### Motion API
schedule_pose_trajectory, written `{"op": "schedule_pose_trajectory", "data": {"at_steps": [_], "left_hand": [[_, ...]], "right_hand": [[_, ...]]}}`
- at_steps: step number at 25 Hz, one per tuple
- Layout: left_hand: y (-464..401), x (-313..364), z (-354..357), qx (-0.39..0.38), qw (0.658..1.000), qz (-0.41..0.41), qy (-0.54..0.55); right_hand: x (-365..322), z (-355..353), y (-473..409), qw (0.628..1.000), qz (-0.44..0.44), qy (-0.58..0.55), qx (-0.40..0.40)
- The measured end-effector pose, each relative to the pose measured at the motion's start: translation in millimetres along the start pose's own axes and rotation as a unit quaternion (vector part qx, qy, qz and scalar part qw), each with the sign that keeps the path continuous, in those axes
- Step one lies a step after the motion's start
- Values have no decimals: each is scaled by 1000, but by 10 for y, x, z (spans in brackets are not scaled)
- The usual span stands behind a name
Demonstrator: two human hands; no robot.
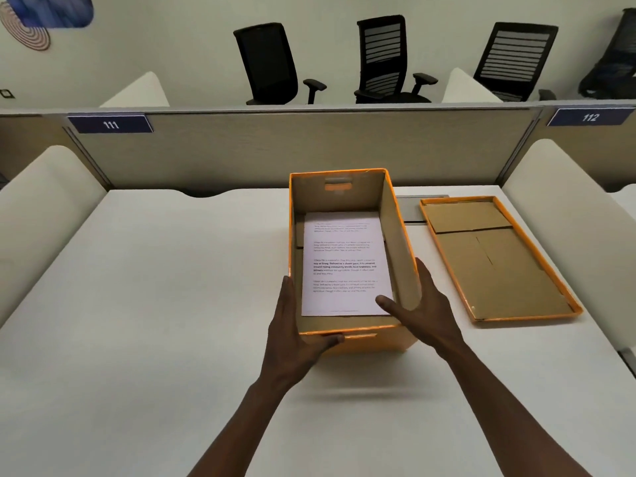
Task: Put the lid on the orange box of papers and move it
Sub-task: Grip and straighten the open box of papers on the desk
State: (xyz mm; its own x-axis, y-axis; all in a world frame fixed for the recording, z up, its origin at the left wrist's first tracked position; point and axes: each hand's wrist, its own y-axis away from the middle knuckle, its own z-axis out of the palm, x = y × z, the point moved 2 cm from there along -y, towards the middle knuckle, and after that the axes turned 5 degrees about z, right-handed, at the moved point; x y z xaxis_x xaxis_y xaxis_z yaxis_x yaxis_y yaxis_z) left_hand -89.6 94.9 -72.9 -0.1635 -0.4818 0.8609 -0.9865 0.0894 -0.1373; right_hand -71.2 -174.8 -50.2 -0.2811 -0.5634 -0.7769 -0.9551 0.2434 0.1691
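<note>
The open orange cardboard box (395, 235), rectangular and brown inside, is sitting on the white desk (155, 304) with its long axis running near to far, the left hand (292, 325) clasping its near-left corner, fingers together, and the right hand (423, 304) pinching its right wall, thumb inside.

White desk (137, 304), beige partition (292, 149) labelled 111 and 112, black office chairs (382, 60) behind

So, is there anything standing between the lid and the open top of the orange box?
Nothing lies on the table between the lid and the orange box. Only the hands interfere: the right hand hooks its thumb over the right wall, and the left hand grips the near left corner.
</note>
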Motion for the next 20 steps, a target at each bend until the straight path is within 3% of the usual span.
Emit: {"op": "schedule_pose_trajectory", "data": {"at_steps": [5, 10, 13, 15, 17, 20], "left_hand": [[-41, -207, -343, 20, 999, -33, -18], [-70, -308, -464, -4, 999, -36, -11], [-85, -287, -461, -20, 997, -32, -62], [-49, -134, -426, 16, 989, 10, -148], [10, 159, -268, 42, 979, 111, -167], [164, 641, 252, -40, 965, 237, -104]], "right_hand": [[-321, 351, -82, 1000, 2, -11, -18], [-356, 482, -34, 1000, 10, -8, -20], [-308, 446, -20, 999, 28, -22, -14], [-194, 342, 7, 996, 49, -70, 33], [49, 158, 57, 986, 82, -109, 95], [608, -167, 154, 976, 144, -61, 152]]}}
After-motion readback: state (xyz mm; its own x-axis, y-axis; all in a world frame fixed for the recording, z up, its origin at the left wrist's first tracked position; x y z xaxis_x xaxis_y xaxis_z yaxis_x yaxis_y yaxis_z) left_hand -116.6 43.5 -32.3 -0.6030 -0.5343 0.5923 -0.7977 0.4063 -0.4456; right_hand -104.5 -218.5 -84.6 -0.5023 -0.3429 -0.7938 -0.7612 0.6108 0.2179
